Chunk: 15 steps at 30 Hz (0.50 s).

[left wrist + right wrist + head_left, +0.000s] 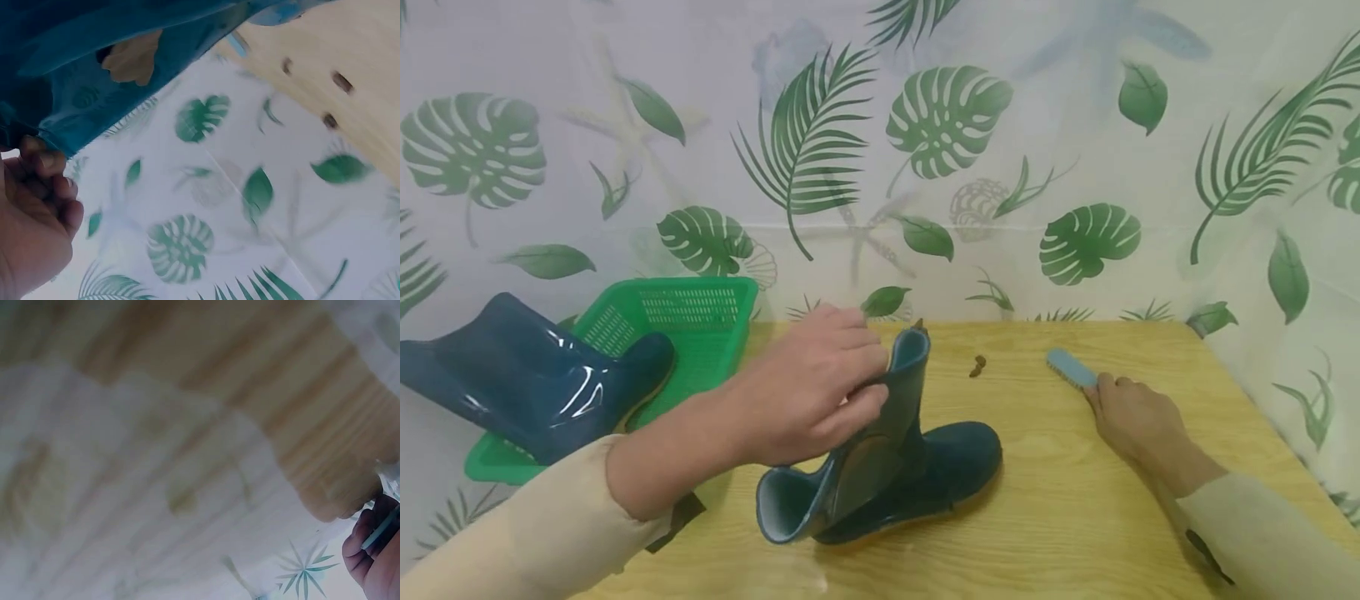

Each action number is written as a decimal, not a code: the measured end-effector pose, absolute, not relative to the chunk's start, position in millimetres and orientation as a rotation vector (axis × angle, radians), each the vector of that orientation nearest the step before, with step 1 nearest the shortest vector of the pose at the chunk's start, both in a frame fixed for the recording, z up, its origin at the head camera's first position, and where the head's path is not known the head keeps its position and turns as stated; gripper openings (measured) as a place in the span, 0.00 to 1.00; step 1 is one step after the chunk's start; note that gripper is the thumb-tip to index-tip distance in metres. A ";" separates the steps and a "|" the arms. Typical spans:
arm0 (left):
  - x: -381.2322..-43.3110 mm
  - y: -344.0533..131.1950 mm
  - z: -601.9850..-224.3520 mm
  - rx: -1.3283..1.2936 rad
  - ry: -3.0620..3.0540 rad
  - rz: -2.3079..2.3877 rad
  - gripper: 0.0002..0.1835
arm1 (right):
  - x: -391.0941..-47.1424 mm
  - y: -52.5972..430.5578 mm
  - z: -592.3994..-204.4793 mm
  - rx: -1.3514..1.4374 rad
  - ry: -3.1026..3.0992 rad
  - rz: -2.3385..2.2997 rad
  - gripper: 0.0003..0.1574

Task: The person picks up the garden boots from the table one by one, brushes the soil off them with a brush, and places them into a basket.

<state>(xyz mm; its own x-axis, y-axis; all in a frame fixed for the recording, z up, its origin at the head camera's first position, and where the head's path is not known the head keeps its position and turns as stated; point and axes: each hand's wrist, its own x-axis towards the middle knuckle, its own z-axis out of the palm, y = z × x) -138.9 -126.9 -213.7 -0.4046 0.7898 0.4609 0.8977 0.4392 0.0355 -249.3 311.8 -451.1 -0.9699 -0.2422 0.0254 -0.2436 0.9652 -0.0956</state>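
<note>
A dark blue rubber boot (966, 454) stands on the wooden table with its toe to the right. My left hand (820, 387) grips the top of its shaft, and the rim spreads out on both sides of the hand. In the left wrist view, curled fingers (47, 159) pinch the edge of the glossy shaft (69, 87). My right hand (1138, 421) holds a light blue brush (1071, 367) low at the table's right side, bristles down. The right wrist view catches only part of that hand (369, 553) round the brush's edge.
Small brown clumps (977, 366) lie on the table (1060, 517) behind the boot. At the left, a second blue boot (557, 383) lies across a green basket (741, 333). A leaf-patterned cloth (985, 250) hangs behind the table.
</note>
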 end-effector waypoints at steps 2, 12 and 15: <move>-142.4 -123.4 -210.0 -1.527 -2.392 -0.480 0.16 | -249.7 312.4 -450.8 0.378 -3.098 0.151 0.23; -194.3 -132.3 -198.5 -1.428 -2.964 -0.189 0.15 | -248.4 313.7 -450.5 0.376 -3.108 0.147 0.24; -196.5 -129.6 -203.9 -1.221 -2.941 0.097 0.11 | -247.5 311.8 -449.7 0.373 -3.110 0.153 0.23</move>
